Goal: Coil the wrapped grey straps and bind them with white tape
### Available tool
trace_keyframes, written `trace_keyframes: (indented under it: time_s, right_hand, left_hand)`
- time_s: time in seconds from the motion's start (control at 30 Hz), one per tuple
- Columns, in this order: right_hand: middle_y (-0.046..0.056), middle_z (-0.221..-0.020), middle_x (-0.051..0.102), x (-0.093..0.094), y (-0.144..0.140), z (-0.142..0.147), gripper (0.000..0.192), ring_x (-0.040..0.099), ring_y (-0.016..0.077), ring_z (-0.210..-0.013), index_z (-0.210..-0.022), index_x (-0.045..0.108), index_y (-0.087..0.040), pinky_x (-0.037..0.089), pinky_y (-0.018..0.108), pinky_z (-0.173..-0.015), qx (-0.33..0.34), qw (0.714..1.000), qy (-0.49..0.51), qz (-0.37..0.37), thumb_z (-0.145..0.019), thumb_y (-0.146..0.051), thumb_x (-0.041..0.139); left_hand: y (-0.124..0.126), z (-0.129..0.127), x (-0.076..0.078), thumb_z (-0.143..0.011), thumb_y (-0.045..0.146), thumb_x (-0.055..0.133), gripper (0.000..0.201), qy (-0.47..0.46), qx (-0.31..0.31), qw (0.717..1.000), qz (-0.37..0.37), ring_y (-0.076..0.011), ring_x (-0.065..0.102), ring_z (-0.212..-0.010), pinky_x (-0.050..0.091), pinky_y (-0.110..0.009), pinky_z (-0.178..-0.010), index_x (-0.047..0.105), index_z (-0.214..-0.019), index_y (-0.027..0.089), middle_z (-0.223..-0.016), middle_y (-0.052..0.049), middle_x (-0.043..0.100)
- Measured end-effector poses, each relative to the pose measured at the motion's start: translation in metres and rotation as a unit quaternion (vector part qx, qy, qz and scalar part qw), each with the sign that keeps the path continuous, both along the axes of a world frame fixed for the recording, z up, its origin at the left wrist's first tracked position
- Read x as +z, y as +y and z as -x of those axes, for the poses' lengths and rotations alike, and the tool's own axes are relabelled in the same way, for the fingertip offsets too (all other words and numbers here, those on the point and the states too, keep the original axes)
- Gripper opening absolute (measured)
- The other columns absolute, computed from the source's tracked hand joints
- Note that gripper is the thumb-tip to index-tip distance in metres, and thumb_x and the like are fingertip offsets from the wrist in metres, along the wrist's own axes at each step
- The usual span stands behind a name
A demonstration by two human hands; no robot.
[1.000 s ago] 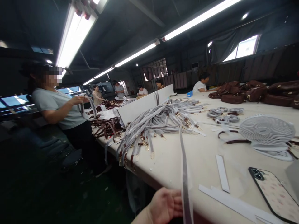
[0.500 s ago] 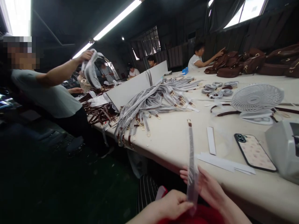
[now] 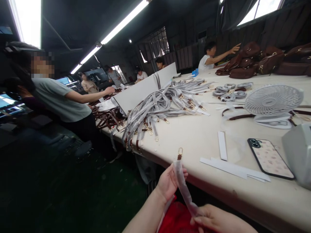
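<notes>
A strap wrapped in clear plastic film (image 3: 181, 179), with a brown end and a gold clasp, stretches between my hands at the table's near edge. My left hand (image 3: 168, 183) is closed around it just below the clasp, fingers behind the strap. Lower down and to the right, my right hand (image 3: 209, 217) pinches the strap between thumb and fingers. The strap's far end is hidden. A large heap of similar wrapped straps (image 3: 155, 102) lies farther along the table, some hanging over its edge.
On the right are a phone (image 3: 270, 158), white paper strips (image 3: 228, 166), a white fan (image 3: 273, 100) and a grey machine (image 3: 297, 155). Coiled straps (image 3: 229, 92) and brown bags (image 3: 269, 61) lie beyond. A white divider board (image 3: 145, 89) crosses the table. A co-worker (image 3: 63, 97) stands at left.
My left hand has gone from the strap's lower part up to near the clasp; my right hand has moved down onto the lower part. The co-worker at left has lowered an arm, the wrapped bundle gone from the hand.
</notes>
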State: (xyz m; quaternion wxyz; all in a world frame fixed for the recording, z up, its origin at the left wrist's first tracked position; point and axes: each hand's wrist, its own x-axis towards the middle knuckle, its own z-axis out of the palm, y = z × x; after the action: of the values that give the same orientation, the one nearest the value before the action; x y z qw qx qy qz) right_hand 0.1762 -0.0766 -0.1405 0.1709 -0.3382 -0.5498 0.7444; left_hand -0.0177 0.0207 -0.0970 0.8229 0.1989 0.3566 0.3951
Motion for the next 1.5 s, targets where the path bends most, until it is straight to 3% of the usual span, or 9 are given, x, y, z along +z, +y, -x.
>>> trace_keyframes:
  time_s: [0.3, 0.47, 0.73, 0.87, 0.97, 1.1, 1.2, 1.3, 1.5]
  right_hand:
    - [0.008, -0.08, 0.073, -0.025, 0.004, -0.031, 0.06, 0.064, 0.0171, -0.064, -0.1, 0.065, -0.013, 0.048, 0.028, -0.064, -0.017, 0.999, -0.049, 0.007, -0.089, -0.069, 0.049]
    - [0.009, -0.086, 0.073, -0.003, 0.013, -0.024, 0.049, 0.067, 0.0202, -0.071, -0.1, 0.06, -0.014, 0.05, 0.029, -0.066, -0.044, 0.999, -0.003, 0.028, -0.083, -0.06, 0.066]
    - [0.004, -0.071, 0.067, 0.007, 0.022, -0.009, 0.05, 0.057, 0.0152, -0.058, -0.095, 0.063, -0.012, 0.044, 0.027, -0.058, -0.077, 0.996, -0.032, -0.022, -0.092, -0.061, 0.052]
    - [0.003, -0.073, 0.066, 0.0, 0.025, -0.013, 0.048, 0.06, 0.0186, -0.064, -0.096, 0.067, -0.015, 0.046, 0.03, -0.062, -0.108, 0.978, -0.117, -0.135, -0.097, -0.056, 0.042]
    - [0.007, -0.092, 0.072, -0.007, 0.022, -0.008, 0.04, 0.066, 0.0226, -0.079, -0.107, 0.068, -0.018, 0.052, 0.036, -0.076, -0.17, 0.938, -0.179, -0.245, -0.1, -0.042, 0.037]
    - [0.012, -0.122, 0.068, -0.022, 0.0, 0.013, 0.04, 0.064, 0.0281, -0.109, -0.123, 0.063, -0.018, 0.048, 0.047, -0.098, -0.194, 0.895, -0.228, -0.331, -0.096, -0.025, 0.034]
    - [0.01, -0.119, 0.07, -0.026, -0.016, 0.027, 0.039, 0.065, 0.0264, -0.109, -0.122, 0.064, -0.019, 0.05, 0.045, -0.097, -0.134, 0.906, -0.224, -0.333, -0.096, -0.022, 0.035]
    - [0.009, -0.118, 0.071, -0.024, -0.022, 0.035, 0.037, 0.066, 0.0253, -0.107, -0.12, 0.064, -0.019, 0.051, 0.043, -0.096, -0.079, 0.915, -0.226, -0.325, -0.094, -0.019, 0.038]
    - [0.011, -0.123, 0.068, -0.021, -0.027, 0.048, 0.041, 0.064, 0.0282, -0.112, -0.125, 0.061, -0.015, 0.049, 0.045, -0.099, -0.046, 0.893, -0.266, -0.36, -0.089, -0.013, 0.041]
  left_hand:
    - [0.008, 0.02, 0.028, -0.084, 0.034, 0.073, 0.035, 0.058, 0.082, 0.986, -0.133, -0.0232, 0.071, -0.086, 0.051, -0.036, -0.086, 0.066, -0.108, 0.01, -0.096, -0.014, 0.075]
    - [-0.01, 0.01, 0.033, -0.086, 0.035, 0.069, 0.029, 0.061, 0.038, 0.989, -0.131, -0.0255, 0.072, -0.086, 0.051, -0.039, -0.085, 0.065, -0.103, 0.011, -0.096, -0.016, 0.076]
    - [-0.018, 0.009, 0.045, -0.09, 0.041, 0.061, 0.035, 0.022, 0.011, 0.988, -0.154, -0.0277, 0.069, -0.098, 0.048, -0.039, -0.093, 0.072, -0.103, 0.01, -0.101, -0.016, 0.075]
    - [-0.013, 0.031, 0.061, -0.081, 0.034, 0.069, 0.034, 0.039, -0.076, 0.975, -0.205, -0.0314, 0.061, -0.116, 0.043, -0.04, -0.101, 0.075, -0.106, 0.011, -0.121, -0.018, 0.069]
    - [-0.017, 0.053, 0.07, -0.074, 0.054, 0.07, 0.052, -0.025, -0.189, 0.957, -0.218, -0.0393, 0.044, -0.134, 0.028, -0.046, -0.114, 0.078, -0.098, 0.009, -0.14, -0.022, 0.055]
    - [-0.039, 0.075, 0.05, -0.085, 0.071, 0.044, 0.072, 0.006, -0.23, 0.957, -0.176, -0.0394, 0.035, -0.14, 0.017, -0.048, -0.119, 0.078, -0.099, 0.009, -0.145, -0.02, 0.05]
    - [-0.071, 0.086, 0.019, -0.09, 0.053, 0.054, 0.05, 0.137, -0.196, 0.964, -0.119, -0.0312, 0.044, -0.135, 0.027, -0.044, -0.115, 0.068, -0.122, 0.016, -0.141, -0.014, 0.055]
    - [-0.103, 0.097, 0.0, -0.084, 0.046, 0.069, 0.048, 0.18, -0.235, 0.954, -0.043, -0.0245, 0.064, -0.105, 0.045, -0.037, -0.094, 0.066, -0.121, 0.017, -0.12, -0.013, 0.068]
    - [-0.128, 0.129, 0.001, -0.076, 0.049, 0.076, 0.042, 0.221, -0.264, 0.939, 0.003, -0.0091, 0.059, -0.057, 0.043, -0.019, -0.056, 0.067, -0.092, 0.012, -0.072, -0.003, 0.068]
